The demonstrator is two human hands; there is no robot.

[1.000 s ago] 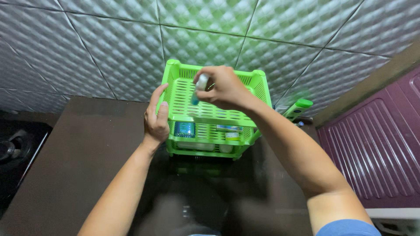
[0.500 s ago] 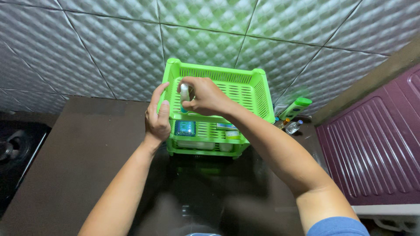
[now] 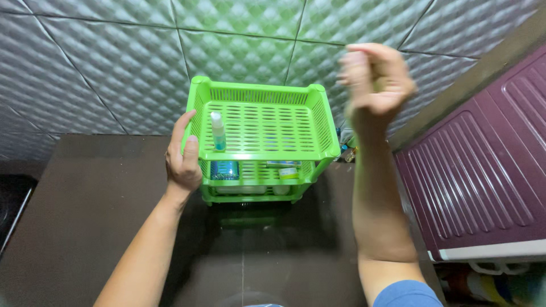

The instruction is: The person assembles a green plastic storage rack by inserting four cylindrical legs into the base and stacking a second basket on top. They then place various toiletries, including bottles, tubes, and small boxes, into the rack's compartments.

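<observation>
A bright green plastic tiered rack [image 3: 318,122] stands on a dark countertop against the wall. My left hand [image 3: 183,154] grips the rack's left rim and post. A small pale bottle with a teal base [image 3: 218,131] stands upright in the top tray's left part. My right hand [image 3: 376,82] is raised in the air to the right of the rack, blurred, fingers curled with nothing seen in them. On the lower shelf sit a blue container [image 3: 225,170] and a small light jar [image 3: 288,173].
A grey quilted wall panel [image 3: 102,62] runs behind the rack. A maroon ribbed cabinet surface [image 3: 483,170] lies to the right. The dark glossy countertop [image 3: 85,227] stretches left and toward me. Small items sit behind the rack's right side.
My right hand set the small bottle in the top tray's left part, let go and lifted away to the right. My left hand stayed on the rack.
</observation>
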